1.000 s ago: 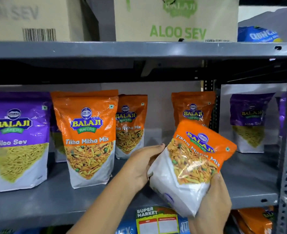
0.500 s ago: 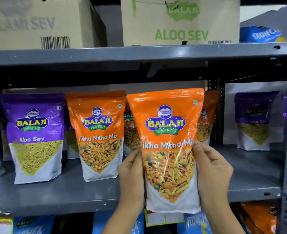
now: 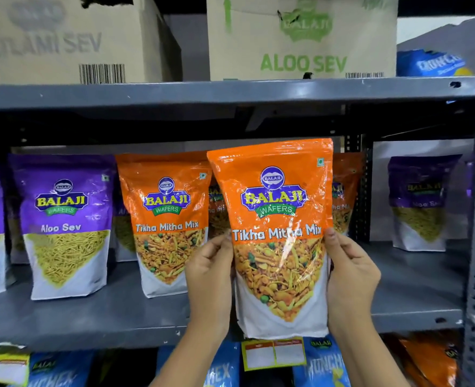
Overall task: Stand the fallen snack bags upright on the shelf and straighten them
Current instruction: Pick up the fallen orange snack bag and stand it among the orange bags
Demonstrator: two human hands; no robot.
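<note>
bag (image 3: 279,236) – turned from tilted to upright, facing out | left hand (image 3: 210,277), right hand (image 3: 352,277) – fingers gripping its sides | next: set on shelf (image 3: 91,317)

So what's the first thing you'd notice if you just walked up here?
The big orange Tikha Mitha Mix bag, held upright in the middle by the left hand and the right hand, in front of the grey shelf. Left of it stand a matching orange bag and a purple Aloo Sev bag. Above sits a cardboard box with green ALOO SEV lettering.
</note>
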